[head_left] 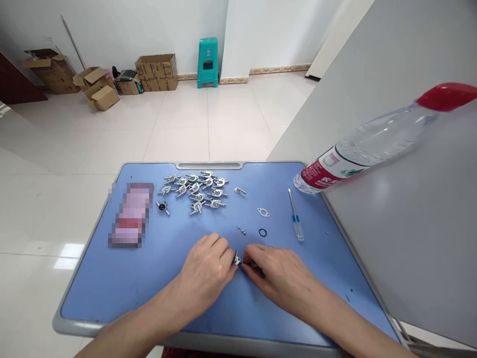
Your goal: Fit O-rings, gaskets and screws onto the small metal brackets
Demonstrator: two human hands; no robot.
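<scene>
My left hand (210, 263) is closed around a small metal valve (236, 259), and only its flanged end shows past my fingertips. Close against it on the right, my right hand (278, 271) is pinched on something small and dark, mostly covered by the fingers. Just beyond the hands lie two tiny metal pieces (242, 230), a black rubber ring (263, 232) and a flat oval metal plate with holes (263, 212). A small metal lever (240, 191) rests farther back. Several similar metal valves (197, 197) are grouped at the back, with a black-centred one (163, 207) at their left.
A screwdriver (296, 223) with a clear blue handle lies on the right of the blue table (112, 288). Behind it stands a large red-capped water bottle (328, 169). A blurred pink rectangular item (131, 214) lies left. Cardboard boxes (156, 72) and a teal stool (207, 62) stand along the wall.
</scene>
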